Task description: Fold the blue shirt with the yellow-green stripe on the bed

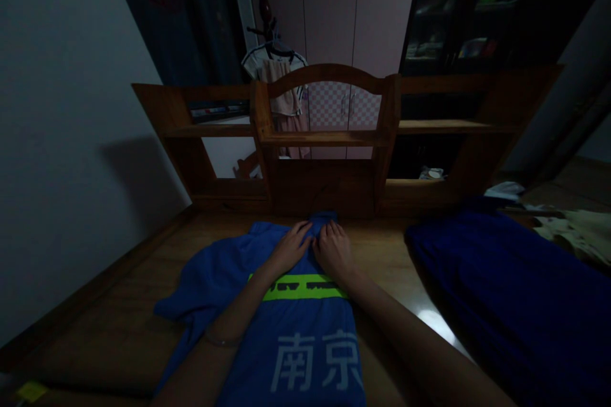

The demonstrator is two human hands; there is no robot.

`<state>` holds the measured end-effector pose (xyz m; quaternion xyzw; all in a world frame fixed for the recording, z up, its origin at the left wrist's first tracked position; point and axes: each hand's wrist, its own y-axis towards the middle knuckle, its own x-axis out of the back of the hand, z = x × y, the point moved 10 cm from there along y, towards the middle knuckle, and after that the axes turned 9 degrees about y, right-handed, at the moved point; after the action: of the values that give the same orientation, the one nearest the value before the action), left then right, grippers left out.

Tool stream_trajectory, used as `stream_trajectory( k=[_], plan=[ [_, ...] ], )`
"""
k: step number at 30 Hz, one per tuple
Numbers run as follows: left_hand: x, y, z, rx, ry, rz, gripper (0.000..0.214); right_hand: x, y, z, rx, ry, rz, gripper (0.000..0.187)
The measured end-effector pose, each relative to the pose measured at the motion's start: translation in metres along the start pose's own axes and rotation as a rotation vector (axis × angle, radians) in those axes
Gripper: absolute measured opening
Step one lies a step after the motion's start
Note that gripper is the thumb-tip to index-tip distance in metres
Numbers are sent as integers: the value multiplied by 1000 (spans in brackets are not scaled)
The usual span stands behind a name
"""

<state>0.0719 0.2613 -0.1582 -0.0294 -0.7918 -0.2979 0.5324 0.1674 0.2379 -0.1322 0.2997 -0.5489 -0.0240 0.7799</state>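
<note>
A blue shirt (305,318) with a bright yellow-green stripe and pale printed characters lies spread on a wooden surface in front of me. Its right side ends in a fairly straight edge, while a sleeve spreads out to the left. Both hands rest on the cloth near the collar (323,217), at the far end. My left hand (292,247) lies with its fingers stretched over the fabric. Close beside it, my right hand (333,249) presses on the shirt with fingers lying forward and slightly bent. The undersides of the fingertips are hidden.
Behind the collar stands a wooden shelf unit (324,138). A dark blue cloth (515,292) lies on the right, with pale fabric (577,235) beyond it. A white wall (71,140) bounds the left side. Clothes on a hanger (277,70) hang behind the shelf.
</note>
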Motion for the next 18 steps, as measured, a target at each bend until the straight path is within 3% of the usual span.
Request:
stream_trajectory(
  k=[18],
  plan=[
    [-9, -1, 4, -17, 74, -16, 44, -11, -2, -3, -28, -17, 45, 49]
  ],
)
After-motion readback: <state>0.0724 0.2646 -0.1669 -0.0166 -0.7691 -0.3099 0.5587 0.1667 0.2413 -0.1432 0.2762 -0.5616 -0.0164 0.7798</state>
